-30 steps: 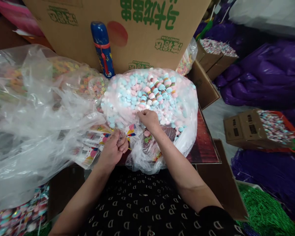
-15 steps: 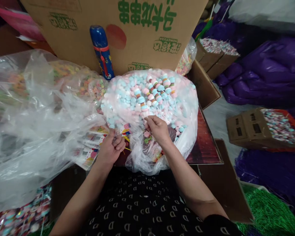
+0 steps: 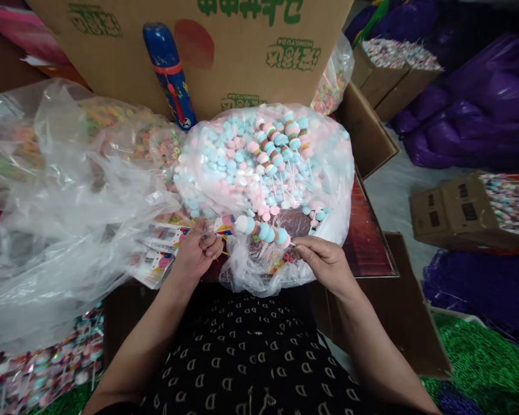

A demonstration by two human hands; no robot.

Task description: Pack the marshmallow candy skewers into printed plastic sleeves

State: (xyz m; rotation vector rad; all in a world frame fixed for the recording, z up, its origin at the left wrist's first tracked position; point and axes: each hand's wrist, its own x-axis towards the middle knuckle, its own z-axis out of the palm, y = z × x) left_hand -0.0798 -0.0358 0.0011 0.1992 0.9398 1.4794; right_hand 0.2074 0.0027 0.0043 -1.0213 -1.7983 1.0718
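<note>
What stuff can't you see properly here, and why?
All in the head view:
The end of the stick: hidden by the right hand.
Part of the printed wrapper: covered by the left hand.
The cardboard box: its top is cut off by the picture's edge.
Many colourful candies: blurred behind cloudy plastic.

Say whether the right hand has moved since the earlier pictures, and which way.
Yes: judged against the flask, the right hand has moved rightward and closer to the person's body.

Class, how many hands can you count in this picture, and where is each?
2: the left hand holding a wrapper, the right hand gripping the skewer by its stick. No others show.
</note>
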